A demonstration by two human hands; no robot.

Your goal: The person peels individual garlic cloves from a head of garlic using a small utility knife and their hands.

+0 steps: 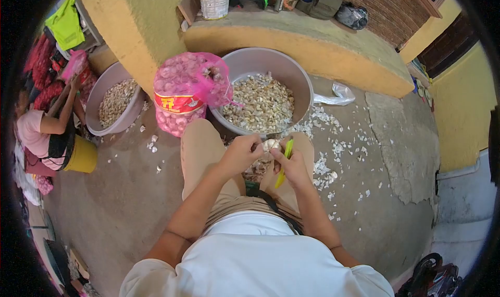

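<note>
A whitish garlic bulb is between my two hands, above my knees. My right hand is closed around a slim yellow knife, and its thumb and fingertips also rest on the bulb. Beside the bulb's left side, my left hand has its fingers curled in a pinch; what they pinch, if anything, is too small to make out. Between my legs, partly hidden by my hands, lies a heap of garlic skins and pieces.
Ahead stands a large basin of garlic cloves, with a pink net sack of bulbs at its left. White peelings litter the floor at right. Another person sits at far left near a second basin and a yellow bucket.
</note>
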